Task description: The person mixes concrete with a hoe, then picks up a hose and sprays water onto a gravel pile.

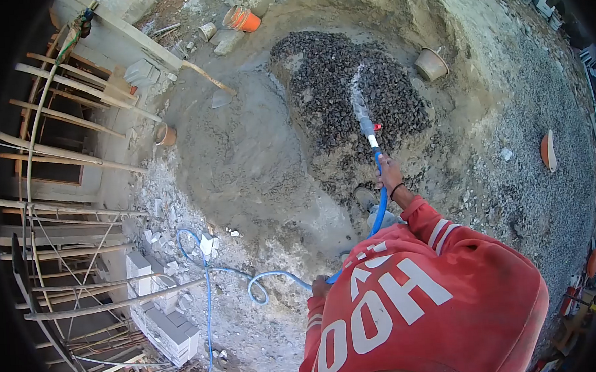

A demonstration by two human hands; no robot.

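Note:
My right hand (390,174) is wrapped round the blue hose (382,212) just behind its white pipe end (372,140), which carries a red valve lever (377,126). Water (358,95) streams from the grey tip onto a heap of dark gravel (326,77). Lower down, beside the red hoodie, my left hand (320,288) is closed on the same hose, its fingers partly hidden. From there the hose trails left in loops over the ground.
Wet grey mortar (242,148) spreads left of the gravel, with a shovel (221,96) in it. Buckets stand about: an orange one (243,19), a grey one (432,64) and a brown one (165,134). Pale blocks (167,331) and wooden poles (74,154) line the left side.

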